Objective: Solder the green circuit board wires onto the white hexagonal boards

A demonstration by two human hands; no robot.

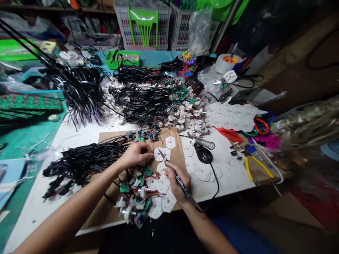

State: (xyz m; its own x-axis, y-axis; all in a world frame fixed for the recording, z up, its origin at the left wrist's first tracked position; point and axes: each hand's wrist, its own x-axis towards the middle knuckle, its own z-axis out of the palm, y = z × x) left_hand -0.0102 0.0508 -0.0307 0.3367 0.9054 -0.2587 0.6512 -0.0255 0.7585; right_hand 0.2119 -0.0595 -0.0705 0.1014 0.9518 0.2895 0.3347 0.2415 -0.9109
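My right hand (178, 180) is closed around a soldering iron (180, 183) with a dark handle. Its tip reaches a white octagonal circuit board (159, 155) on the cardboard (178, 146). Just left of that board, my left hand (138, 154) has its fingertips pinched together; what they hold is too small to make out. Another white board (170, 142) lies slightly farther off. Below my hands are more white boards (167, 201), loosely overlapping, beside small green circuit boards (124, 187) with thin red wires. Bundled black cables (90, 160) stretch leftward from near my left hand.
A soldering iron stand (203, 152) with a coil is to the right. Beyond it lie yellow-handled pliers (258, 165). Black cable heaps (143, 100) and a white board sheet (230, 116) fill the back. A green tray (123, 59) stands farther away.
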